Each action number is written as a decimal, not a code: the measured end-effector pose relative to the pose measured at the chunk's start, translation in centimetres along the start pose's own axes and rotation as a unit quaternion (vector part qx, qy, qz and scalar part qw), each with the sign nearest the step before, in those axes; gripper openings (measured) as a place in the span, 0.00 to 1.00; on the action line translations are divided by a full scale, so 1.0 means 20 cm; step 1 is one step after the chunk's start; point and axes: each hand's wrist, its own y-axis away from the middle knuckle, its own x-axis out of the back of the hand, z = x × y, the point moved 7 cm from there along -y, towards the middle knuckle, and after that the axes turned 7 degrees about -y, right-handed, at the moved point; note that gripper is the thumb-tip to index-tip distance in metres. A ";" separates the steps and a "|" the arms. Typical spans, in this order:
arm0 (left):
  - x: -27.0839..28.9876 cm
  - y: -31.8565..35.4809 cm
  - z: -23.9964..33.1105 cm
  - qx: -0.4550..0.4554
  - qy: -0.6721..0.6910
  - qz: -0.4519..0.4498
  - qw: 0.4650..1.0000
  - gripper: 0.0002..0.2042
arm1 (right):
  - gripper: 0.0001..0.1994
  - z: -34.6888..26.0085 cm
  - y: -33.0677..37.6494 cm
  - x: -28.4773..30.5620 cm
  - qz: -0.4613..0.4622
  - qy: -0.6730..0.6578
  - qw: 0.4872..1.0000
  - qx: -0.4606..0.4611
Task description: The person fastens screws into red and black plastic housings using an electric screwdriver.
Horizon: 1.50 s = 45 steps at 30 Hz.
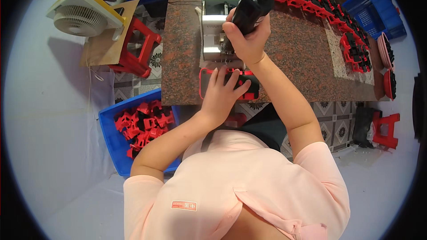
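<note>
My right hand [250, 40] is wrapped round a black electric screwdriver [247, 12], which hangs from a thick dark cable. Its lower end is over the front of a white screw feeder [215, 26], and my hand hides the tip. At the near edge of the table lies a red-and-black plastic part [253, 90]. My left hand [219, 95] rests on top of that part with the fingers spread, covering its middle. The part sits just in front of the feeder.
The speckled stone table [298, 58] carries rows of red-and-black assemblies [307, 2] along its far right side. Red bowls [389, 84] stand at the right edge. A blue crate [106, 129] of red parts is at lower left, near a red stool [138, 49] and a fan [82, 18].
</note>
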 end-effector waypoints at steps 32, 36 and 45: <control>0.00 -0.02 0.02 0.077 0.057 0.152 0.984 0.13 | 0.28 -0.17 0.08 -0.26 -0.080 -0.108 0.990 -0.037; -0.02 -0.01 0.01 0.087 0.066 0.158 0.981 0.13 | 0.25 -0.17 0.10 -0.30 -0.089 -0.111 0.988 -0.062; -0.09 -0.01 -0.10 0.243 0.577 0.145 0.766 0.16 | 0.31 -0.15 0.14 -0.38 -0.132 0.013 0.991 -0.011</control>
